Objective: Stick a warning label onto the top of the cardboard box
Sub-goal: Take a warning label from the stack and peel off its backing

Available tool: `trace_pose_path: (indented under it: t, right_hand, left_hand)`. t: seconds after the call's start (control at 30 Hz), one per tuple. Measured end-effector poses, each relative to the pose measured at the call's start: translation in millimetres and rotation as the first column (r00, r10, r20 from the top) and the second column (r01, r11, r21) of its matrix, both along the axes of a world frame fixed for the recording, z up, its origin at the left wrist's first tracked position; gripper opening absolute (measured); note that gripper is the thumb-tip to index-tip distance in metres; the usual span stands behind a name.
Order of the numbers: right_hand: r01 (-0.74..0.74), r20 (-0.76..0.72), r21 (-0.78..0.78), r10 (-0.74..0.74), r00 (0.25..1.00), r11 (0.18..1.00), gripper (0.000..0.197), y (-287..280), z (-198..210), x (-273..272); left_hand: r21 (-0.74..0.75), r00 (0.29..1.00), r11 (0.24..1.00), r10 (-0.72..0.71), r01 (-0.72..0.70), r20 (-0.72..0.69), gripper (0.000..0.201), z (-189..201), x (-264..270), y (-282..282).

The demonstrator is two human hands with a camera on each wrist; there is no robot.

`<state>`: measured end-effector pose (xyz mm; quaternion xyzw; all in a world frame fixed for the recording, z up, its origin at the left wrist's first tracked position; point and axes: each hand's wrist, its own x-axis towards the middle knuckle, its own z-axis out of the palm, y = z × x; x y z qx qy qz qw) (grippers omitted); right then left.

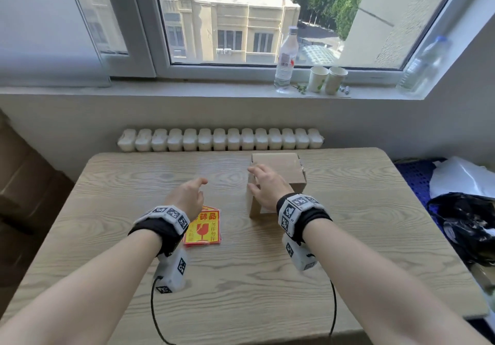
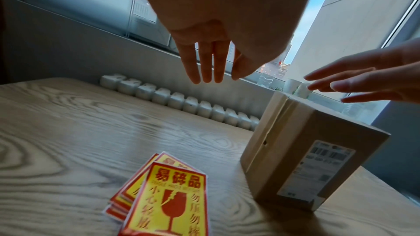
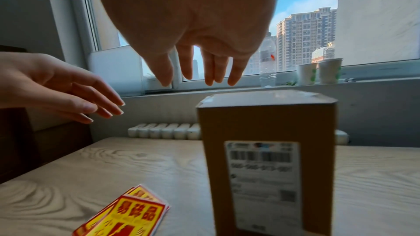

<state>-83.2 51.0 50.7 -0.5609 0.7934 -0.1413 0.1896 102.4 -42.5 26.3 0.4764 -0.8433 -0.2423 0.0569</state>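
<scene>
Several labels [image 1: 205, 228] lie fanned in a small stack on the table [image 1: 107, 237], nearest the person, none lifted. The left hand [image 1: 187, 197] hovers over the stack's far edge, fingers straight and relaxed, holding nothing. Just beyond and to the right, the right hand [image 1: 267, 188] is spread above the near side of the box [image 1: 284, 169]; contact cannot be told. The box stands upright, its top bare, a shipping slip [image 3: 263, 177] on its front. Judged so, nothing is done yet: picking, peeling and sticking all remain. Farther off, a bottle [image 1: 287, 60] and cups [image 1: 327, 79] stand on the sill.
</scene>
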Motion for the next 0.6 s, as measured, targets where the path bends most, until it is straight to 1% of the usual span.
trace_pose_path:
  t: [0.13,0.2,0.37,0.5,0.6]
  right_hand:
    - [-0.096,-0.012,0.056,0.097,0.995,0.994,0.051,-13.0,-18.6,44.9]
    - [-0.122,0.005,0.094,0.122,0.993,0.988,0.052,-18.5,-32.0,63.0]
    - [-0.142,0.051,0.197,0.135,0.990,0.970,0.051,-27.4,-76.8,93.6]
    - [-0.157,0.080,0.278,0.140,0.987,0.948,0.052,-31.1,-113.1,109.9]
    - [-0.161,0.105,0.287,0.136,0.985,0.944,0.053,-32.9,-135.5,118.7]
  left_hand:
    - [0.026,0.999,1.000,0.001,-0.002,0.034,0.039,-18.9,31.4,-4.6]
    - [0.054,0.999,0.998,0.011,-0.013,0.037,0.038,-32.8,45.5,-5.4]
    - [0.160,0.999,0.986,0.034,-0.040,0.041,0.037,-76.2,72.7,-5.3]
    - [0.252,0.997,0.967,0.016,-0.035,0.077,0.042,-106.1,88.4,-5.9]
    - [0.276,0.997,0.961,0.003,-0.023,0.074,0.043,-121.9,94.5,-5.1]
